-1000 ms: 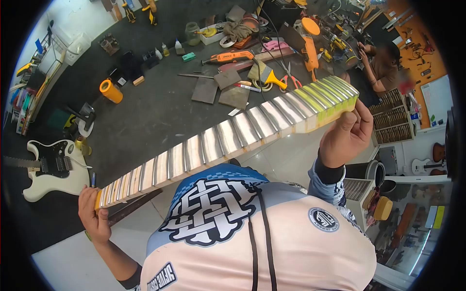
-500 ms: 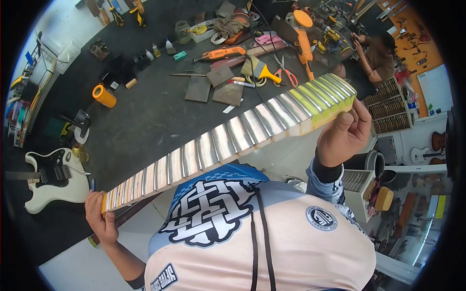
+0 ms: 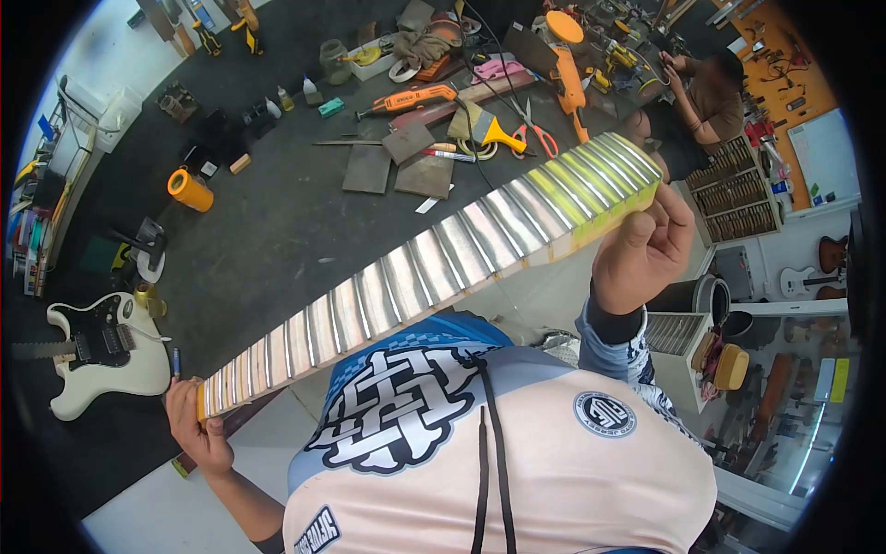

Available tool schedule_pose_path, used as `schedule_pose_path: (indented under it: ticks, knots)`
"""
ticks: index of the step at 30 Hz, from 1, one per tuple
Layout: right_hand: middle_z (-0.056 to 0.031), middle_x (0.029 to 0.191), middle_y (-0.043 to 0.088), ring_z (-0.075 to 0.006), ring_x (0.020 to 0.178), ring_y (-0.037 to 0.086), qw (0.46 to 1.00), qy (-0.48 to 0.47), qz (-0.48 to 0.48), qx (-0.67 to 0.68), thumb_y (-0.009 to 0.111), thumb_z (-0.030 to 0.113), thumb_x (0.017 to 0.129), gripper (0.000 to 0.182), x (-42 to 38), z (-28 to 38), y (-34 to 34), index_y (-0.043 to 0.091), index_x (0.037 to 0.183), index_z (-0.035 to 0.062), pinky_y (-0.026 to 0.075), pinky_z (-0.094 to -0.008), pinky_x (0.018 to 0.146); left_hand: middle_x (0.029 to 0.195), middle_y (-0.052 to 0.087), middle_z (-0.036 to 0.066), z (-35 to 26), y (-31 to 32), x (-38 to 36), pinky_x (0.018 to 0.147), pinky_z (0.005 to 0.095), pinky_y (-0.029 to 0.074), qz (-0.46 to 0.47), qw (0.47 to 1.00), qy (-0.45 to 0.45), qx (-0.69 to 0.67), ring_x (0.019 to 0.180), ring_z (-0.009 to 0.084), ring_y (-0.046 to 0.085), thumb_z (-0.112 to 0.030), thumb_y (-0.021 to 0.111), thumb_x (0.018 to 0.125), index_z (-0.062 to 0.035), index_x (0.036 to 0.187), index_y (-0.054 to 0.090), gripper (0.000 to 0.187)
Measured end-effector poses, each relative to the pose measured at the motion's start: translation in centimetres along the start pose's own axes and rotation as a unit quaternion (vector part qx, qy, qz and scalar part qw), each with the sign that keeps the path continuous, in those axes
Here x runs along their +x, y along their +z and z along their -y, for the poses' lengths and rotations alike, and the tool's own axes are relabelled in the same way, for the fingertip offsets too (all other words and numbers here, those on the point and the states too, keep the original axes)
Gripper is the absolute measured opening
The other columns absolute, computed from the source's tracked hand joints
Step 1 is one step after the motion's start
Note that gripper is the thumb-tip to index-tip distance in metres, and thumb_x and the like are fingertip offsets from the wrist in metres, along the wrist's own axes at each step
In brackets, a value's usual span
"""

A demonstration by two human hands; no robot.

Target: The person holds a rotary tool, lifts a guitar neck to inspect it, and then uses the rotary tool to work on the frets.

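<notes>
A guitar neck (image 3: 411, 277) with shiny metal frets spans the view at a slant, its lower left end narrow and its upper right end wide. Pale wood and grey streaks show between the frets, and the wide end is tinted yellow-green. My left hand (image 3: 198, 429) is closed round the narrow end, thumb at the near edge. At the wide end, my right hand (image 3: 641, 249) grips from below and behind, its fingers partly hidden. The neck is lifted in front of my torso, fretted face up.
A white electric guitar body (image 3: 115, 360) lies on the dark workbench (image 3: 249, 268) at left. Farther back are an orange rotary tool (image 3: 406, 102), a yellow-handled brush (image 3: 494, 129), red scissors (image 3: 535, 134), grey blocks (image 3: 366, 169) and an orange cup (image 3: 190, 189). Another person (image 3: 706, 106) sits at upper right.
The neck's wide end and my right hand have shifted slightly left in view, while the narrow end sits a little lower. The background has moved a little with the camera. Both hands keep their hold.
</notes>
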State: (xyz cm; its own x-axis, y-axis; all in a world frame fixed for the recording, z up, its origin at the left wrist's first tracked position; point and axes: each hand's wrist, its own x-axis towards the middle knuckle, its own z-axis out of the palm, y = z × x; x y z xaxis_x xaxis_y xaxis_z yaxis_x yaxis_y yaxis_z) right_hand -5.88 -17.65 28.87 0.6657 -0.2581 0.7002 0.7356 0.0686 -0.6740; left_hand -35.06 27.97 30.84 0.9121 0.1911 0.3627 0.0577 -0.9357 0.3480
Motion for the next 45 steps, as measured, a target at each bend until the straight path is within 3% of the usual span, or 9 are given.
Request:
schedule_pose_path:
  ticks: [21, 27, 29, 31, 34, 37, 40, 45]
  knots:
    - [-0.0191, 0.122, 0.069, -0.0183, 0.107, 0.068, 0.994, 0.082, 0.048, 0.050, 0.076, 0.009, 0.093, 0.047, -2.0, -0.1, 1.7, 0.051, 0.130, -0.0051, 0.053, -0.0274, 0.091, 0.119, 0.063, 0.022, 0.2, 0.5, -3.5, 0.114, 0.0585, 0.032, -0.059, 0.995, -0.004, 0.083, 0.120, 0.0406, 0.055, -0.059, 0.048, 0.100, 0.0082, 0.120, 0.063, 0.071]
    - [-0.0253, 0.139, 0.058, -0.0295, 0.129, 0.058, 0.980, 0.086, 0.063, 0.167, 0.065, 0.034, 0.101, 0.064, -2.0, -1.1, 1.8, 0.042, 0.140, -0.0096, 0.043, -0.0399, 0.110, 0.134, 0.055, 0.017, 0.9, 0.5, -4.1, 0.119, 0.0563, 0.025, -0.102, 0.981, 0.009, 0.165, 0.135, 0.0379, 0.042, -0.053, 0.047, 0.102, 0.0037, 0.134, 0.052, 0.065]
    - [-0.0252, 0.147, 0.050, -0.0337, 0.138, 0.048, 0.984, 0.090, 0.082, 0.131, 0.057, 0.047, 0.103, 0.074, -2.2, -1.3, 1.4, 0.038, 0.145, -0.0116, 0.034, -0.0455, 0.117, 0.138, 0.052, 0.016, 1.2, 0.7, -4.1, 0.121, 0.0556, 0.022, -0.125, 0.975, 0.009, 0.183, 0.139, 0.0368, 0.039, -0.052, 0.048, 0.103, 0.0021, 0.138, 0.049, 0.065]
    - [-0.0240, 0.150, 0.047, -0.0339, 0.141, 0.045, 0.974, 0.108, 0.074, 0.184, 0.056, 0.048, 0.103, 0.076, -2.4, -1.1, 1.8, 0.037, 0.147, -0.0117, 0.031, -0.0462, 0.118, 0.141, 0.048, 0.016, 1.5, 0.6, -4.2, 0.123, 0.0550, 0.017, -0.136, 0.970, 0.006, 0.199, 0.141, 0.0355, 0.037, -0.053, 0.050, 0.103, 0.0006, 0.139, 0.048, 0.065]
    - [-0.0227, 0.151, 0.046, -0.0337, 0.141, 0.044, 0.969, 0.122, 0.070, 0.201, 0.053, 0.049, 0.104, 0.077, -2.3, -1.0, 1.9, 0.037, 0.148, -0.0112, 0.030, -0.0466, 0.119, 0.137, 0.053, 0.013, 1.2, 0.7, -4.1, 0.120, 0.0551, 0.025, -0.166, 0.958, 0.010, 0.235, 0.138, 0.0368, 0.039, -0.029, 0.055, 0.100, 0.0009, 0.137, 0.048, 0.048]
    - [-0.0234, 0.150, 0.047, -0.0329, 0.141, 0.044, 0.971, 0.112, 0.062, 0.203, 0.048, 0.047, 0.106, 0.073, -2.5, -1.4, 1.7, 0.037, 0.147, -0.0119, 0.031, -0.0463, 0.118, 0.136, 0.054, 0.011, 0.9, 1.0, -3.8, 0.119, 0.0541, 0.028, -0.212, 0.944, 0.024, 0.252, 0.137, 0.0360, 0.040, -0.019, 0.057, 0.098, 0.0003, 0.135, 0.049, 0.043]
    - [-0.0240, 0.150, 0.046, -0.0327, 0.141, 0.044, 0.967, 0.143, 0.086, 0.193, 0.041, 0.047, 0.108, 0.071, -1.8, -0.8, 1.9, 0.037, 0.147, -0.0131, 0.031, -0.0461, 0.118, 0.135, 0.054, 0.011, 0.1, 1.2, -2.9, 0.118, 0.0533, 0.031, -0.246, 0.935, 0.038, 0.252, 0.135, 0.0352, 0.042, -0.014, 0.060, 0.097, -0.0001, 0.135, 0.050, 0.042]
    - [-0.0241, 0.150, 0.046, -0.0324, 0.140, 0.045, 0.970, 0.130, 0.091, 0.185, 0.035, 0.049, 0.109, 0.074, -1.6, -0.9, 1.8, 0.037, 0.147, -0.0139, 0.031, -0.0455, 0.117, 0.134, 0.051, 0.011, 0.7, 1.2, -3.3, 0.118, 0.0536, 0.032, -0.263, 0.923, 0.040, 0.279, 0.134, 0.0344, 0.043, -0.020, 0.064, 0.099, -0.0011, 0.135, 0.048, 0.044]
